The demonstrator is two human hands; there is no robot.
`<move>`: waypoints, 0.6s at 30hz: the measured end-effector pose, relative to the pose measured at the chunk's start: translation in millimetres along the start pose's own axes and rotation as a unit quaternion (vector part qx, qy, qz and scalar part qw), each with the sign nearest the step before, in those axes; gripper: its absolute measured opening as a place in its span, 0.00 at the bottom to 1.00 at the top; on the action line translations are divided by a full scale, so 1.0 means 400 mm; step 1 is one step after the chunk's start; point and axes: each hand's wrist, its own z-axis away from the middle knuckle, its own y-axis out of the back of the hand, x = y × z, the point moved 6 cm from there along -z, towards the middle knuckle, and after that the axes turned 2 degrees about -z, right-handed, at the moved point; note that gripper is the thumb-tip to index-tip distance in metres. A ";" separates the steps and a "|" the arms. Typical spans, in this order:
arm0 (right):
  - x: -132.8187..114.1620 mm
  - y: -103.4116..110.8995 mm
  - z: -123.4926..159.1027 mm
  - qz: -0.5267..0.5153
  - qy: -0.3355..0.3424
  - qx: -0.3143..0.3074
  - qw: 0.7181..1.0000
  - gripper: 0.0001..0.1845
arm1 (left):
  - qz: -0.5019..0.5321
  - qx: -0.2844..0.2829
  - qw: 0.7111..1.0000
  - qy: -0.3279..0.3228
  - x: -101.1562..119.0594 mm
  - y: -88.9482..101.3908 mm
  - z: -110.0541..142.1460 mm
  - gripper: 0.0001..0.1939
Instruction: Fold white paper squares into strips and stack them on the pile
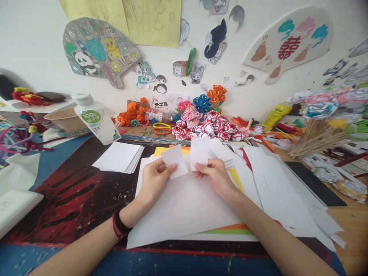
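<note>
Between thumb and fingers, my left hand [156, 176] pinches a small white paper piece [176, 161], tilted to the left. My right hand [215, 174] grips another white paper piece [199, 151] the same way, nearly upright. The two pieces are apart at the bottom, with a narrow gap between them. Beneath both hands lies a large white sheet [184, 211] on top of coloured paper. To the left sits a stack of white paper squares [119, 157]. Behind my right hand is a second stack of small papers [221, 151], partly hidden.
A white bottle [96, 119] leans at the back left. Red-and-white paper flowers [211, 126] line the wall. More white sheets [278, 184] and a dark flat panel [316, 184] lie on the right. A white tissue pack [17, 209] sits at the left edge.
</note>
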 end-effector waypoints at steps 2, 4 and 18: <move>-0.002 0.013 -0.005 0.000 0.003 0.018 1.000 0.14 | 0.014 0.022 1.000 -0.011 0.001 0.013 -0.005 0.16; -0.005 0.015 -0.008 0.021 0.011 0.011 1.000 0.15 | 0.030 0.018 0.999 -0.023 0.007 0.013 -0.006 0.17; -0.029 -0.080 0.036 0.190 0.069 -0.211 0.956 0.28 | -0.133 0.007 0.989 -0.058 0.032 0.004 0.001 0.23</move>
